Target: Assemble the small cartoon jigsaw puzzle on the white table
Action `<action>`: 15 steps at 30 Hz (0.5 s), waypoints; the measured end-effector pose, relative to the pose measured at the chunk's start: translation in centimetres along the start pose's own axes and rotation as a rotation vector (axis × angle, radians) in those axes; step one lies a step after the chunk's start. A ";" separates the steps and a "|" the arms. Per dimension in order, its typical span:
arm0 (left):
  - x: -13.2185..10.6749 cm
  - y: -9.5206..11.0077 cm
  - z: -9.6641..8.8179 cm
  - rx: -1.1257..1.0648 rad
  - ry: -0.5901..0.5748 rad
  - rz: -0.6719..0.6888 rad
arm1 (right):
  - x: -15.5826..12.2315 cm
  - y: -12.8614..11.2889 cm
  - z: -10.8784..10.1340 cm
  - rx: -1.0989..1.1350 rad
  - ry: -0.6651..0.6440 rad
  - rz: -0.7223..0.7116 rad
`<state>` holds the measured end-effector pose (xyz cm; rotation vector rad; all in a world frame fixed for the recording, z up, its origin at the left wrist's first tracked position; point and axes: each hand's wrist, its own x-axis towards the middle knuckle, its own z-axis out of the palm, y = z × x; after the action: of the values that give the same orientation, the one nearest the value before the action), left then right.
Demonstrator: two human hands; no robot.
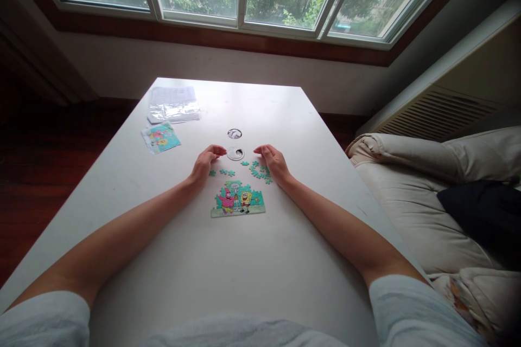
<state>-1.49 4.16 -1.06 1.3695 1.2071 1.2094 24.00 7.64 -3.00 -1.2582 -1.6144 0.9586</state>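
Note:
On the white table, a partly assembled jigsaw puzzle (236, 199) with cartoon figures lies flat, its upper edge jagged. My left hand (205, 162) rests to the upper left of it, fingers loosely curved inward, holding nothing I can see. A few loose puzzle pieces (228, 172) lie just right of that wrist. My right hand (274, 161) rests on the other side, likewise loosely curved and apparently holding nothing. Beside it is a cluster of several loose green pieces (259, 170). Between the fingertips of both hands sits a round silvery lid-like disc (233, 156), apart from either hand.
Beyond the disc is a round opening or tin (235, 133) with pale contents. At the table's (252, 276) far left lie a clear plastic packet (174, 103) and a cartoon picture sheet (161, 136). A beige sofa (391, 195) stands to the right, below a window wall.

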 end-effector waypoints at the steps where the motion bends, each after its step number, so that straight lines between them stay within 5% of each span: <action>1: 0.1 0.0 0.1 0.003 -0.006 -0.001 | 0.0 -0.1 0.4 0.010 0.002 0.004; 8: 2.0 -0.7 1.8 -0.066 0.014 0.058 | 0.4 -1.5 3.2 0.130 -0.047 0.014; 15: 3.1 -1.5 2.1 -0.357 0.057 0.070 | 0.8 -1.4 2.0 0.414 -0.037 -0.009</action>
<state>0.59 7.37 -2.49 1.1243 0.9315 1.4424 21.57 8.05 -2.28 -0.9506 -1.3565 1.2409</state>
